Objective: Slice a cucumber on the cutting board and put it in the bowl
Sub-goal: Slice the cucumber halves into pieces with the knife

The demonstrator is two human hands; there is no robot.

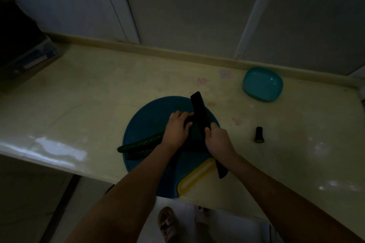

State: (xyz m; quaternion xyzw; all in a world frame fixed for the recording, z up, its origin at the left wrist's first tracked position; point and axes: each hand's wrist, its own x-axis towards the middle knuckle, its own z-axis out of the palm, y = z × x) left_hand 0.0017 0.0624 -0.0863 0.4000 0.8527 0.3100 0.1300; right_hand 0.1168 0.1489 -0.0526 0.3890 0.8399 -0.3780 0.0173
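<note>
Fingers (180, 116) curled: left hand (176, 130) holds cucumber (142, 143) down on cutting board (146, 120), right hand (219, 142) grips knife (199, 112). Bowl (262, 84) far right; cut stub (259, 134) right of board.

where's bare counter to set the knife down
Widest bare counter lies left of the cutting board, toward the box. A smaller patch sits between the bowl and the cucumber end piece. The board is crowded: left hand, right hand, knife, cucumber.
</note>
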